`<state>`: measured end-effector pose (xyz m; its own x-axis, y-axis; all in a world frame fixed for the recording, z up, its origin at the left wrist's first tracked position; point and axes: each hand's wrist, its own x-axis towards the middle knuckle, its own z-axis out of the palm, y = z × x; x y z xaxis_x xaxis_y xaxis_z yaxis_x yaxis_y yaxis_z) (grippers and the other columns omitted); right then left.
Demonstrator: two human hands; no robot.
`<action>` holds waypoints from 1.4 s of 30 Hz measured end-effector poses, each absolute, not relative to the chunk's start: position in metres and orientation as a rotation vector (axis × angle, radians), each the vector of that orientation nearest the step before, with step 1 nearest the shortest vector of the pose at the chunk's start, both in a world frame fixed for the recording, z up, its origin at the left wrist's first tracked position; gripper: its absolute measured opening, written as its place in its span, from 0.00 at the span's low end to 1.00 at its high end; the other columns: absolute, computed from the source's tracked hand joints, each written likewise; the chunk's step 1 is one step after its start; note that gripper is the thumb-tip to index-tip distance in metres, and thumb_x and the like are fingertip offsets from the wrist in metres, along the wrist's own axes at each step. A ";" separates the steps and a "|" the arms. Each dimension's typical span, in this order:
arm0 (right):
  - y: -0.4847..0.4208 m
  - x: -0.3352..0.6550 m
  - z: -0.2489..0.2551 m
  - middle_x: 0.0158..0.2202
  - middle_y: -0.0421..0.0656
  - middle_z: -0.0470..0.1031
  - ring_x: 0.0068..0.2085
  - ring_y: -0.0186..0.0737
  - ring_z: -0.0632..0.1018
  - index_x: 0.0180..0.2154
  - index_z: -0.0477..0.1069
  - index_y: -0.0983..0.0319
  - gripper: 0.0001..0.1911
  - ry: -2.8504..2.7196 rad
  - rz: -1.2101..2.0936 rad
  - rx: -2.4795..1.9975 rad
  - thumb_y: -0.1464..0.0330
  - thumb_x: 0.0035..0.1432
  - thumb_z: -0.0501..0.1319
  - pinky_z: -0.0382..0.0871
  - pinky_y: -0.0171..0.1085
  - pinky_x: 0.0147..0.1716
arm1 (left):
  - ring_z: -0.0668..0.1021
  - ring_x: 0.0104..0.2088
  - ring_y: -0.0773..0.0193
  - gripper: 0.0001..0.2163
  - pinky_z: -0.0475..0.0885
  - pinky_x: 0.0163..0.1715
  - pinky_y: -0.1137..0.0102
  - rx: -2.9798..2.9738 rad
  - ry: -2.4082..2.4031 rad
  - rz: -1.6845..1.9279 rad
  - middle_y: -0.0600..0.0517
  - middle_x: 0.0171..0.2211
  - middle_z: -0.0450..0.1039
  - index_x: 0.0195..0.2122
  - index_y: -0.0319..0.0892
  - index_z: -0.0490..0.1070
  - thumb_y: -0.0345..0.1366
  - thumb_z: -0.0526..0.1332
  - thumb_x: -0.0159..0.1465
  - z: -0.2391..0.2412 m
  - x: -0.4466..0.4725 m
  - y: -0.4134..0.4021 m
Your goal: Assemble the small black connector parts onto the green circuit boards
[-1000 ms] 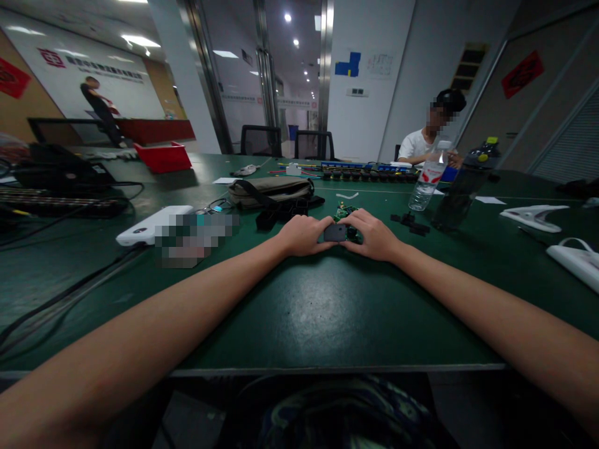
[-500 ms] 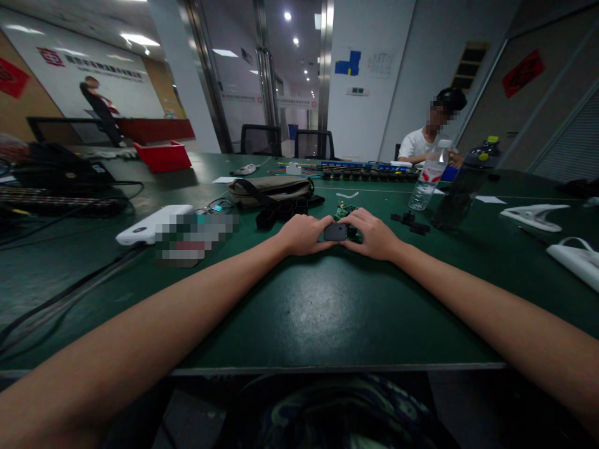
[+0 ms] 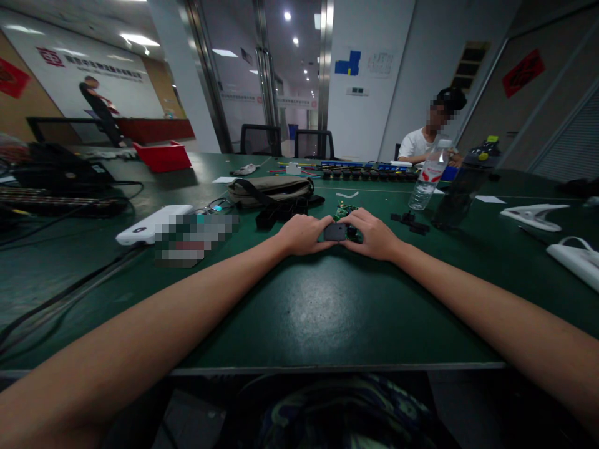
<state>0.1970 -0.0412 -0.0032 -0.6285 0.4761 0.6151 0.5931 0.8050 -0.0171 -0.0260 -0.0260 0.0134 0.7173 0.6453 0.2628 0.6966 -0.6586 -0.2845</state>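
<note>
Between my two hands is a small dark grey rectangular casing (image 3: 335, 232), resting at or just above the green table. My left hand (image 3: 303, 234) grips its left end with thumb and fingers. On the other end, my right hand (image 3: 372, 234) closes round the right side, where a darker part shows inside the curl of the fingers. Just behind the fingertips are green circuit boards (image 3: 345, 211), partly hidden by my hands. Several black plastic pieces (image 3: 410, 222) lie to the right of my right hand.
Left of my hands are a grey pouch (image 3: 271, 190) with a black strap and a white power bank (image 3: 154, 224). A clear water bottle (image 3: 428, 178) and a dark bottle (image 3: 463, 187) stand at the right. A person (image 3: 421, 143) in white sits across the green table (image 3: 322, 312).
</note>
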 end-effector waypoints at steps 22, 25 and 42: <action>-0.041 0.197 -0.004 0.40 0.49 0.74 0.43 0.49 0.73 0.46 0.70 0.61 0.15 -2.366 -0.260 -0.769 0.64 0.58 0.62 0.70 0.47 0.44 | 0.82 0.34 0.52 0.26 0.71 0.33 0.66 -2.566 -1.035 -0.218 0.44 0.36 0.80 0.53 0.42 0.68 0.57 0.50 0.66 0.011 -0.026 -0.023; -0.041 0.197 -0.004 0.41 0.48 0.74 0.43 0.49 0.73 0.47 0.70 0.61 0.15 -2.367 -0.262 -0.767 0.64 0.58 0.63 0.70 0.47 0.45 | 0.82 0.35 0.51 0.26 0.71 0.33 0.65 -2.555 -1.044 -0.202 0.44 0.36 0.80 0.54 0.42 0.67 0.57 0.50 0.66 0.010 -0.026 -0.023; -0.041 0.197 -0.003 0.40 0.48 0.74 0.43 0.49 0.73 0.47 0.70 0.60 0.14 -2.371 -0.259 -0.787 0.64 0.58 0.62 0.70 0.48 0.44 | 0.82 0.34 0.48 0.27 0.71 0.31 0.64 -2.549 -1.038 -0.214 0.43 0.36 0.80 0.54 0.41 0.67 0.57 0.49 0.66 0.012 -0.025 -0.025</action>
<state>0.1973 -0.0415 -0.0026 -0.6307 0.4744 0.6141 0.5957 0.8031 -0.0086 -0.0253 -0.0249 0.0121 0.7160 0.6404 0.2778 0.6981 -0.6560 -0.2870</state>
